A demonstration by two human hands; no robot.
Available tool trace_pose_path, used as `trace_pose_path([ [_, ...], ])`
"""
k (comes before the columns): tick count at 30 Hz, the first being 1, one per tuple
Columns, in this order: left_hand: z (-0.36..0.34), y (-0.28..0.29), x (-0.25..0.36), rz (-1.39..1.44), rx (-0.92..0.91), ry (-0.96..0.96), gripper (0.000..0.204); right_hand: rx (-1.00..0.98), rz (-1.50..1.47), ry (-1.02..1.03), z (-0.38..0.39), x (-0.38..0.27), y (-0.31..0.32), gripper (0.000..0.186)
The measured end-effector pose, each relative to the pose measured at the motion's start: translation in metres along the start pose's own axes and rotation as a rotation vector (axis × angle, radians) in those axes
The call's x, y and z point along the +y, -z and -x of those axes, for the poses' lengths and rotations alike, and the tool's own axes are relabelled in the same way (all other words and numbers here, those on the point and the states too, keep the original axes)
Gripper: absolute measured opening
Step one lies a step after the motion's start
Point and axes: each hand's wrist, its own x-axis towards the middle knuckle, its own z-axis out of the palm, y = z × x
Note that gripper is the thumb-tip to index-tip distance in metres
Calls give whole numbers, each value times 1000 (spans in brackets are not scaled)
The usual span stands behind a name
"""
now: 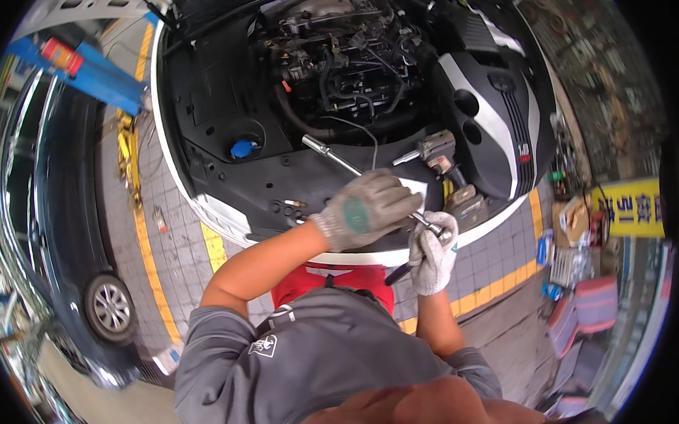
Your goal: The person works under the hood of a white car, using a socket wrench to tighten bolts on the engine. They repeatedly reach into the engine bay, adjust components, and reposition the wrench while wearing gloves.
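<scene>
My left hand, in a grey knitted glove, is closed around a long metal extension bar. A socket at the bar's far end points up and left over the front of the engine bay. At the near end my gloved right hand is closed on a ratchet wrench, its dark handle jutting out below the fingers. The ratchet's head sits at the bar's end, partly hidden by the fingers. Just beyond my hands, a cordless impact wrench lies on the black front panel. Part of a white sheet shows behind my left hand.
The uncovered engine lies ahead, with a black and silver engine cover at its right. Small parts rest on the front panel. A dark car and blue lift post stand left; boxes and a yellow sign right.
</scene>
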Motion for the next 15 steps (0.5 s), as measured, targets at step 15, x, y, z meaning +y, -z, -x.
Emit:
trace_pose_path([
  [15,-39,-48,-156,-527,-16,705,33,-73,-239,-74,-94,-88,116,32],
])
